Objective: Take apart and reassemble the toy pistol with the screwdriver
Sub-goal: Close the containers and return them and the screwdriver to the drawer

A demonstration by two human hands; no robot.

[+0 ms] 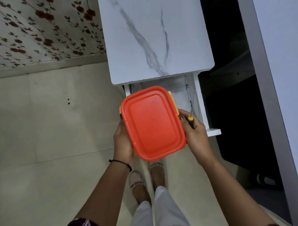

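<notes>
I hold an orange lidded plastic box (pixel 152 123) with yellow clips in front of me, above the floor and over an open drawer. My left hand (pixel 123 142) grips its left side. My right hand (pixel 195 134) grips its right side and also holds a screwdriver (pixel 191 121) with a yellow-and-black handle, its metal shaft pointing up toward the drawer. The lid is on the box, so its contents are hidden. No toy pistol is visible.
A white marble-patterned table (pixel 157 32) stands ahead, with its white drawer (pixel 200 104) pulled open beneath the near edge. A floral wall (pixel 34 29) is at the left, a grey panel (pixel 275 83) at the right. My feet (pixel 147 181) stand on a beige tiled floor.
</notes>
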